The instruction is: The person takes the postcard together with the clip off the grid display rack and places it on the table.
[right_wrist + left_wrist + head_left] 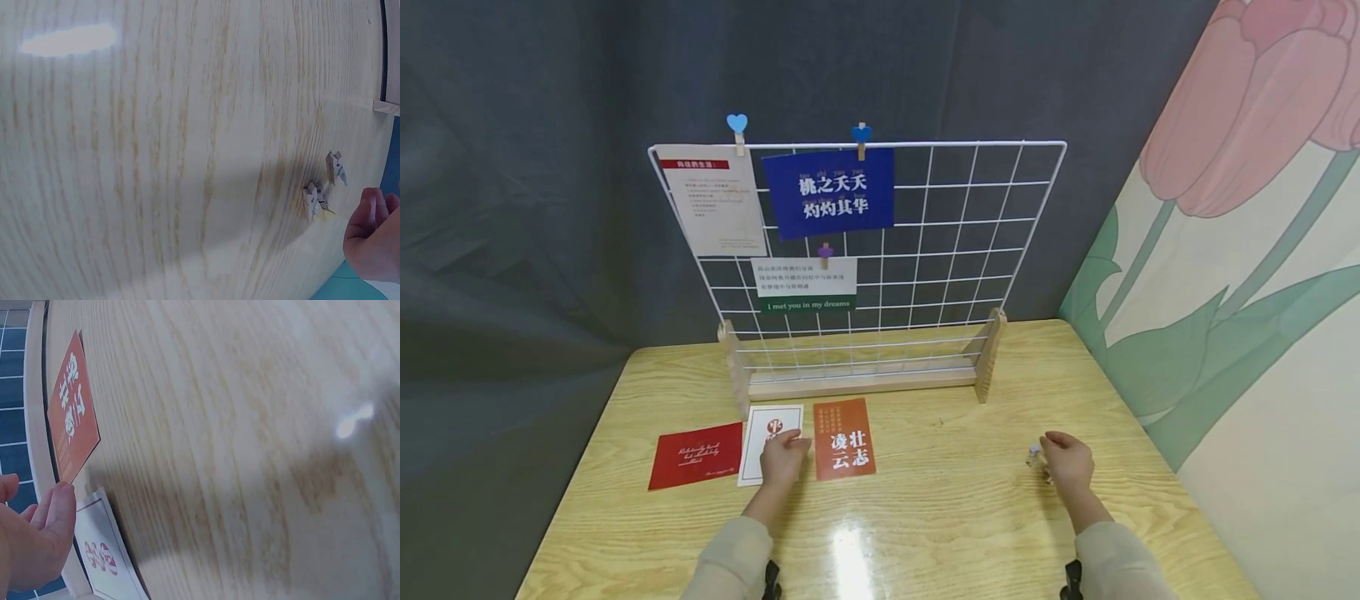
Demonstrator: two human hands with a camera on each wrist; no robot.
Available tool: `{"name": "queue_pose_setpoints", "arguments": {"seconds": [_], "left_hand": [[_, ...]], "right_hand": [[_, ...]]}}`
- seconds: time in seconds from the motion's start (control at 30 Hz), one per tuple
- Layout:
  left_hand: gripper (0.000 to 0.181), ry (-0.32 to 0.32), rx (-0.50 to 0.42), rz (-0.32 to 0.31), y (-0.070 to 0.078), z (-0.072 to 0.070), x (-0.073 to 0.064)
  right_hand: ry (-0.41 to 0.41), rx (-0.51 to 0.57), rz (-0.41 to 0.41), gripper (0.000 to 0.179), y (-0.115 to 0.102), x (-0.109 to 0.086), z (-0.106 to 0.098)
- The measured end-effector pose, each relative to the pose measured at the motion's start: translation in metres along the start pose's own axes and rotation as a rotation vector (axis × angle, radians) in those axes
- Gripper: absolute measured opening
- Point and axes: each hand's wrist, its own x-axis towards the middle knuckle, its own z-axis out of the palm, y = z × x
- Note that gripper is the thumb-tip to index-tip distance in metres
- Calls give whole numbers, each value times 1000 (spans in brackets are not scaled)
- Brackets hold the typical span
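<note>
- Card in white with a red emblem (757,442) lies beneath the left hand (785,460), partly covered by it; whether they touch, I cannot tell.
- Left hand: fingers nearly straight, thumb a little apart, nothing visible in its grasp.
- Orange card (845,439) with white characters lies just right of the left hand, near its fingertips.
- Red card (696,457) lies left of that hand, beyond the white card.
- Right hand (1069,460): fingers loosely bent, the opening between thumb and fingers narrow, nothing visible between them.
- Small clips (315,201) lie on the table (940,517) beside the right hand, just left of its fingertips.
- White wire grid (970,143) on a wooden base (865,385) stands ahead of both hands.
- Clipped to its left half, ahead of the left hand: a cream sheet (711,204) with a red band, a blue card (831,196) and a white-and-green card (805,287).
- Tulip-painted wall (1240,100) rises to the right, well beyond the right hand.
</note>
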Motion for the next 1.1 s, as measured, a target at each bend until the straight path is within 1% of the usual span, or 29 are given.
{"name": "queue_pose_setpoints", "arguments": {"seconds": [0.17,0.27,0.43,0.53,0.67,0.77,0.83,0.93,1.1], "left_hand": [[30,-7,-51,-28,3,-4,3],[30,-19,-62,-34,5,-8,5],[31,-42,-64,-20,9,-14,9],[31,-50,-77,-26,12,-16,11],[31,-61,-98,-21,17,-17,14],[31,-66,-119,3,22,-20,16],[32,-68,-121,15,25,-23,17],[32,-75,-116,11,29,-26,19],[32,-80,-93,1,33,-29,21]], "right_hand": [[-2,-20,-18,34,-4,3,-2],[-3,-19,-24,34,-8,4,-3],[-29,-11,-29,37,-16,3,-6],[-43,-10,-40,38,-20,3,-8],[-24,-10,-53,38,-24,5,-7],[-10,-1,-67,37,-29,7,-7],[-19,8,-67,38,-31,8,-7],[-34,27,-72,39,-35,9,-8],[-40,26,-93,38,-42,10,-11]]}}
